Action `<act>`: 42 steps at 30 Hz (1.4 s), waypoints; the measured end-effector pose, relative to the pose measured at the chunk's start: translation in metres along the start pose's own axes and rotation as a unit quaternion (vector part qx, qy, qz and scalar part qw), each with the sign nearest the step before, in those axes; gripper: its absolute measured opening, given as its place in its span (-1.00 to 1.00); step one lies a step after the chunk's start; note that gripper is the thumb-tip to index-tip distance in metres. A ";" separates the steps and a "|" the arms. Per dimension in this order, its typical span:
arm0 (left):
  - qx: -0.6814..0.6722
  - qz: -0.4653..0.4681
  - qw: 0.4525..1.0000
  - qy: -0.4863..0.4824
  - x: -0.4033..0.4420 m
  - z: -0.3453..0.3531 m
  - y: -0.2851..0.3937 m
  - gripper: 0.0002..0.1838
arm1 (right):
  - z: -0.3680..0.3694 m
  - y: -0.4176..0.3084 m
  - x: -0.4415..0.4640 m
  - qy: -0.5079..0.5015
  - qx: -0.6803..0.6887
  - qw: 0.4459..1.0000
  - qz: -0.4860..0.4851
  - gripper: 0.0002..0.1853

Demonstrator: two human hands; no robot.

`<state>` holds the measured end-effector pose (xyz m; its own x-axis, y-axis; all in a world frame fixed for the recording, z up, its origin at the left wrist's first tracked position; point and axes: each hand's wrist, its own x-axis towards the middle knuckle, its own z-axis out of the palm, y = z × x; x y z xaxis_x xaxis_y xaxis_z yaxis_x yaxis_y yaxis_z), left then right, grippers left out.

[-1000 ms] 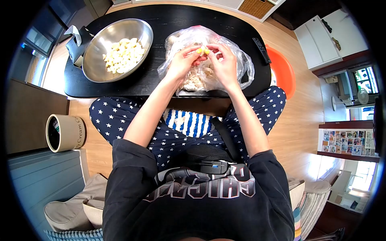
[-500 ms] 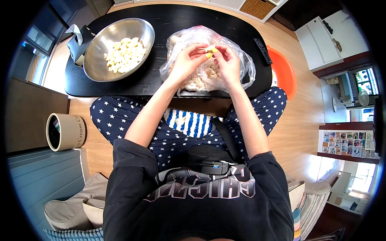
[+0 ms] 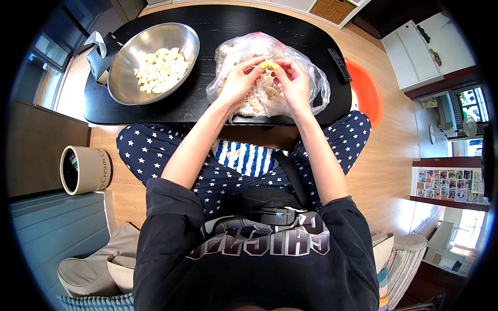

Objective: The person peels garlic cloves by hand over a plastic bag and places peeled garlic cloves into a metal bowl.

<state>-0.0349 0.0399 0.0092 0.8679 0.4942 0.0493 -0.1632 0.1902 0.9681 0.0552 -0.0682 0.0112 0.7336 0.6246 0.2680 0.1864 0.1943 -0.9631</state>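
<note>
My left hand point(image 3: 240, 83) and my right hand point(image 3: 293, 86) meet over a clear plastic bag point(image 3: 316, 96), thumbs side by side with yellow nails. Both pinch a small pale garlic clove point(image 3: 270, 60) between thumbs and fingertips, and the fingers partly hide it. Beneath them, inside the bag, lies a heap of papery garlic skins point(image 3: 259, 103). Left of the bag, a steel bowl point(image 3: 122, 78) stands on the black table point(image 3: 212, 23). Many peeled garlic cloves point(image 3: 162, 70) lie in it.
A tissue box point(image 3: 96, 62) stands beside the bowl at the table's left end. Near the right edge lies a black remote control point(image 3: 340, 66). An orange basin point(image 3: 365, 96) is on the floor past that edge. A striped blue-and-white cloth point(image 3: 244, 158) lies between my legs.
My thumbs have come closer together over the clove, and the left thumb has turned slightly upward. The bowl and the bag stay in place.
</note>
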 end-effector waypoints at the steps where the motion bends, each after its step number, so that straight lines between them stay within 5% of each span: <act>1: 0.000 0.000 1.000 0.000 0.000 0.001 0.000 -0.69 | 0.000 0.000 0.000 0.008 -0.005 1.000 -0.004 -0.86; 7: 0.010 0.032 0.999 -0.011 -0.002 0.002 0.005 -0.70 | 0.004 -0.018 -0.001 0.020 -0.187 0.969 -0.161 -0.88; 14: 0.136 0.091 0.986 -0.028 0.001 -0.002 0.004 -0.70 | -0.003 -0.018 0.009 -0.032 -0.257 0.946 -0.196 -0.84; 19: 0.170 0.093 0.980 -0.033 0.000 -0.001 0.004 -0.71 | -0.001 -0.010 0.016 0.002 -0.388 0.844 -0.370 -0.97; 26: 0.146 0.114 0.982 -0.039 0.000 -0.002 0.004 -0.71 | 0.018 -0.004 0.011 0.061 -0.298 0.923 -0.236 -0.92; 28: 0.151 0.114 0.981 -0.047 -0.001 -0.001 0.005 -0.71 | 0.016 0.000 0.017 0.067 -0.198 0.973 -0.093 -0.84; 32: 0.086 0.046 0.994 -0.050 0.004 -0.007 0.005 -0.68 | -0.002 0.010 0.028 0.057 -0.170 0.984 -0.019 -0.80; 35: 0.087 0.039 0.994 -0.044 0.003 -0.008 0.007 -0.67 | -0.013 0.006 0.023 -0.006 -0.290 0.956 -0.033 -0.86; 42: 0.045 0.023 0.998 -0.049 0.006 -0.007 -0.001 -0.66 | 0.000 -0.007 0.006 0.024 -0.214 0.951 -0.220 -0.91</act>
<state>-0.0329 0.0489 0.0071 0.9032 0.4138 0.1136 -0.1652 0.0910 0.9821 0.0587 -0.0659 0.0197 0.5501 0.5160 0.6567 0.7245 0.0963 -0.6826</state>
